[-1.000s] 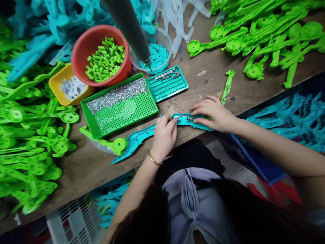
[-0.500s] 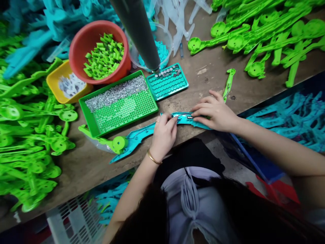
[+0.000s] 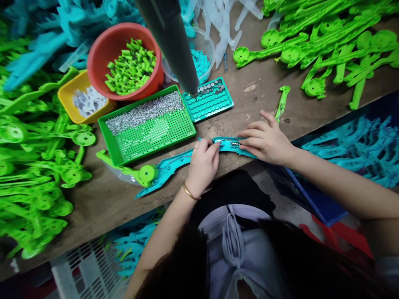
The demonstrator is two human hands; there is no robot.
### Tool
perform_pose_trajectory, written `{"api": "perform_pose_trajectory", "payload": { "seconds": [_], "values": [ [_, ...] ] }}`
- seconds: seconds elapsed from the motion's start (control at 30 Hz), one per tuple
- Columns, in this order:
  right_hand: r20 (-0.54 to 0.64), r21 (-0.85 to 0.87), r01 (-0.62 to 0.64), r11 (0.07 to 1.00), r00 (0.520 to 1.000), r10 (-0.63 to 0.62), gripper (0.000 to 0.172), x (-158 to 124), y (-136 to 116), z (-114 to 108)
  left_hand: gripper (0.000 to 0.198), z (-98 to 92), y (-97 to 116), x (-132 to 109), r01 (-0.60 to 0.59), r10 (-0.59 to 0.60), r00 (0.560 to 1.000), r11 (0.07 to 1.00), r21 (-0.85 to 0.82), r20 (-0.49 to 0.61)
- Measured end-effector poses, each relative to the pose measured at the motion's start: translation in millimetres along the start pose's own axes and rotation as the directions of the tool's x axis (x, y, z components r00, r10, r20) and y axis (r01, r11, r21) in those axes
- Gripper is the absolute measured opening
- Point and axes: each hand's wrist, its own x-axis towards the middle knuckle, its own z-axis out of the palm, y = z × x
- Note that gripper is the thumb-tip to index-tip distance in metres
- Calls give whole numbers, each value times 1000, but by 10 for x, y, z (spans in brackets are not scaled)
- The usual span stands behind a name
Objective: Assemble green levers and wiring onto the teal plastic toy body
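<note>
A long teal plastic toy shell [image 3: 170, 167] lies along the near edge of the brown table [image 3: 255, 104]. My left hand [image 3: 203, 162] pinches its middle, fingertips closed on the shell by a small metal battery part [image 3: 234, 144]. On the shell's right end my right hand [image 3: 267, 140] presses down with spread fingers. A green plastic part with a round hub [image 3: 139, 175] lies under the shell's left end.
Behind the shell stand a green tray of small screws [image 3: 149, 124] and a teal tray with button cells [image 3: 208, 100]. A red bowl of green pieces [image 3: 124, 62], a yellow tub [image 3: 82, 99] and a dark hanging tool [image 3: 173, 41] stand further back. Green part piles flank both sides.
My right hand's fingers have spread and shifted slightly right on the shell. My left hand keeps its pinch. The view has drifted a little.
</note>
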Motion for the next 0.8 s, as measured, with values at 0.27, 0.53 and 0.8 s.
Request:
{"api": "perform_pose_trajectory", "payload": {
  "seconds": [0.27, 0.53, 0.8],
  "values": [
    [87, 46, -69, 997, 994, 65, 39, 80, -51, -37, 28, 20, 13, -13, 20, -21, 999, 1000, -19, -32],
    [57, 111, -42, 993, 998, 36, 24, 319, -222, 71, 26, 64, 25, -18, 66, -70, 996, 996, -63, -55],
    [11, 163, -97, 982, 995, 97, 14, 423, -321, 248, 14, -29, -4, -72, 54, -75, 986, 988, -146, -149]
  ]
}}
